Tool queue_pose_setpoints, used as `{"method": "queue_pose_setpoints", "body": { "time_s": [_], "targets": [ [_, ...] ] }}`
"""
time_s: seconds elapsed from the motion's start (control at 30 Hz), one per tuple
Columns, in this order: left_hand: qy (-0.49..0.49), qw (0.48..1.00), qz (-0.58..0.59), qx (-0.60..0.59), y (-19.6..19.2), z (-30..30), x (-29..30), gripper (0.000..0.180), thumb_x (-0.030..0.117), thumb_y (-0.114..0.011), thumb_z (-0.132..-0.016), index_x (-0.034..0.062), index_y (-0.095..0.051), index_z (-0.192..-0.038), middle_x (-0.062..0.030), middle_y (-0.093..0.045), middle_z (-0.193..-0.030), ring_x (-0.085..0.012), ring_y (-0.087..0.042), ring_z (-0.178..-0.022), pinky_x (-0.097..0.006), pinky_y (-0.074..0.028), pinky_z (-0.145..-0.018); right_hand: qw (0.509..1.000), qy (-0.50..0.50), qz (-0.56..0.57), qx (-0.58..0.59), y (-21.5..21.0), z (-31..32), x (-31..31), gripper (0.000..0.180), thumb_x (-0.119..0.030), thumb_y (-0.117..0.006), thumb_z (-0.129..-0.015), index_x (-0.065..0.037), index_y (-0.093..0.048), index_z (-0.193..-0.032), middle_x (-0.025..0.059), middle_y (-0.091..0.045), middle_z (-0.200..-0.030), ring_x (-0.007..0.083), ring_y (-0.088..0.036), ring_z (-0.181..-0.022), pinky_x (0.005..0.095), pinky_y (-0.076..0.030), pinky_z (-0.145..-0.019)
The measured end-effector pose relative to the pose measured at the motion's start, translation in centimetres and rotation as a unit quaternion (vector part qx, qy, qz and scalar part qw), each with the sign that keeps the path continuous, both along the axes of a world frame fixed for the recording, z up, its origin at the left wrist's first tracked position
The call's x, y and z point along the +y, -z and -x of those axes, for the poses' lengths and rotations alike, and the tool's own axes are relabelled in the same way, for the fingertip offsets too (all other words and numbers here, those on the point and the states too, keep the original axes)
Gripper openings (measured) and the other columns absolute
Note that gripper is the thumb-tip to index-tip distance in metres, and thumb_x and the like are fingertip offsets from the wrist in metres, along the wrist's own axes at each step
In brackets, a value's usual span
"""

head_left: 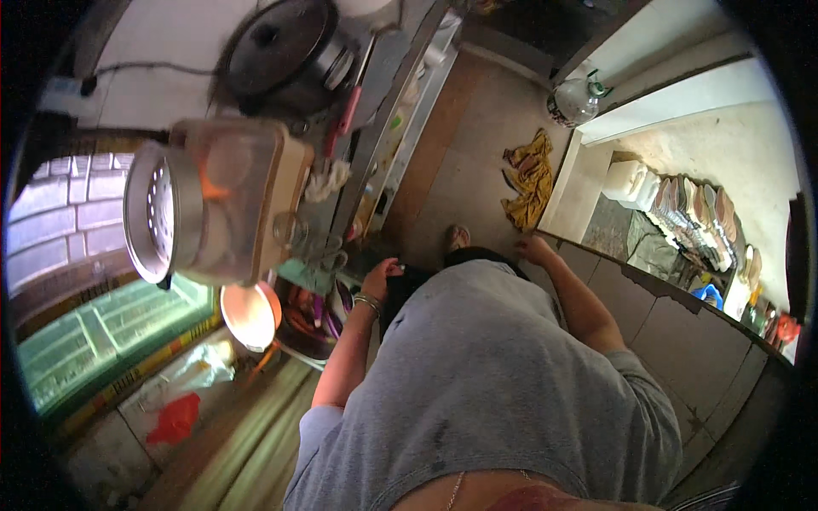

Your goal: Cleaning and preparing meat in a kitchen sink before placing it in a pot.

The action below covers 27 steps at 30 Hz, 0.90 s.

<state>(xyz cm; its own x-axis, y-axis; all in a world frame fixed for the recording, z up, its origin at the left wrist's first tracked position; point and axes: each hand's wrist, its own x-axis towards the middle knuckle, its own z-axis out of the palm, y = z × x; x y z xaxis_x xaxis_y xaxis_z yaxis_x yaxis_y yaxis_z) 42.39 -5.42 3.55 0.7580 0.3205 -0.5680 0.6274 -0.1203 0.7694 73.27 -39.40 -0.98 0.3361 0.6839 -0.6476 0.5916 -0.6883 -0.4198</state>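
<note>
My left hand [378,279] hangs beside my left hip, near the counter's side, with a bracelet at the wrist. Its fingers are loosely bent; a small bright spot shows at them, perhaps a ring, and I make out no held object. Low on the other side, my right hand [535,250] is close to the tiled surface [588,268] by the doorway. Its fingers are loosely apart and it appears to hold nothing. On the floor ahead lies a crumpled mustard-and-black cloth [532,183], apart from both hands. One sandalled foot [458,238] shows below my grey shirt.
On the left counter are a black electric cooker [277,55], a clear plastic box [243,192], a perforated steel pan [162,213] and a red-handled utensil [348,119]. An orange bowl [250,315] sits lower. Ahead right are a large glass bottle [579,102] and rows of shoes [699,213].
</note>
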Motion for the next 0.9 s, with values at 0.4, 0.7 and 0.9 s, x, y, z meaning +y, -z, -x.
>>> {"method": "queue_pose_setpoints", "body": {
  "time_s": [0.4, 0.7, 0.9],
  "targets": [
    [0.137, 0.987, -0.078, -0.015, 1.8, -19.0, 2.6, 0.039, 0.040, -0.058, -0.081, 0.0019, -0.061, -0.087, -0.0131, -0.063, -0.078, -0.0213, -0.058, -0.073, -0.037, -0.045, -0.067, 0.916, 0.378, -0.095, 0.090, 0.9, -5.1, -7.3, 0.028, -0.016, -0.056, -0.084, 0.001, -0.061, -0.106, 0.0139, -0.065, -0.088, 0.0171, -0.062, -0.075, 0.0306, -0.049, -0.065],
    [-0.191, 0.853, -0.458, -0.163, -4.7, -23.1, 10.9, 0.023, 0.009, -0.056, -0.076, 0.0044, -0.058, -0.099, -0.0156, -0.056, -0.093, -0.0317, -0.055, -0.090, -0.040, -0.044, -0.080, 0.916, 0.365, -0.024, 0.164, 5.1, -10.6, -7.2, 0.029, -0.016, -0.056, -0.084, 0.002, -0.060, -0.107, 0.0136, -0.066, -0.088, 0.0179, -0.062, -0.074, 0.0315, -0.049, -0.064],
    [-0.042, 0.788, -0.606, 0.099, -9.5, -23.2, 17.7, 0.042, 0.019, -0.046, -0.087, 0.0034, -0.042, -0.126, -0.0236, -0.050, -0.117, -0.0398, -0.048, -0.108, -0.046, -0.041, -0.086, 0.896, 0.420, -0.028, 0.145, 3.4, -19.1, -2.7, 0.034, -0.021, -0.060, -0.082, 0.003, -0.061, -0.105, 0.0127, -0.066, -0.086, 0.0172, -0.063, -0.069, 0.0316, -0.050, -0.062]
  ]
}}
